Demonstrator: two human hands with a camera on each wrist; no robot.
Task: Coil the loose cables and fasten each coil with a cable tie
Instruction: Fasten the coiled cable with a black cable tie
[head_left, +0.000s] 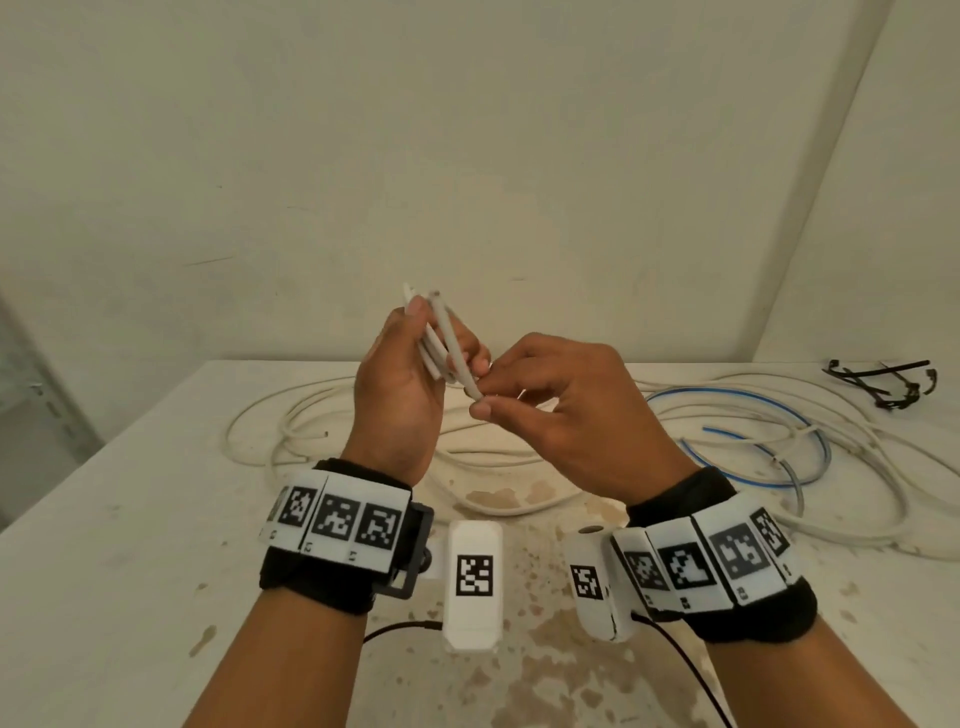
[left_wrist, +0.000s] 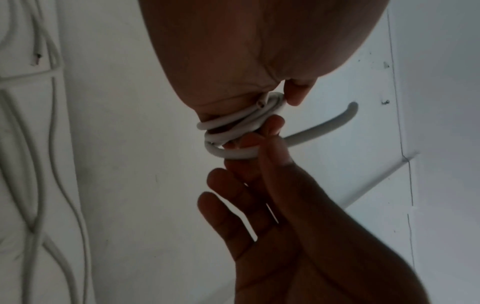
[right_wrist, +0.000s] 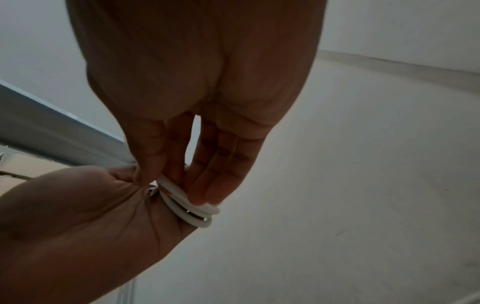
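My left hand (head_left: 441, 338) is raised above the table and grips a small coil of white cable (head_left: 439, 332) between thumb and fingers. My right hand (head_left: 485, 395) meets it from the right and pinches the coil's lower end. In the left wrist view the coil (left_wrist: 233, 127) shows a few stacked loops, a cut end, and a tail (left_wrist: 324, 131) curving away to the right. In the right wrist view the same loops (right_wrist: 187, 205) sit between both hands' fingers. Black cable ties (head_left: 883, 382) lie at the table's far right.
Long loose white cables (head_left: 322, 415) sprawl across the back of the stained white table (head_left: 130, 545). A blue cable (head_left: 769, 415) tangles with more white cable on the right. A wall stands close behind. Thin black wires run from my wrist devices near the front edge.
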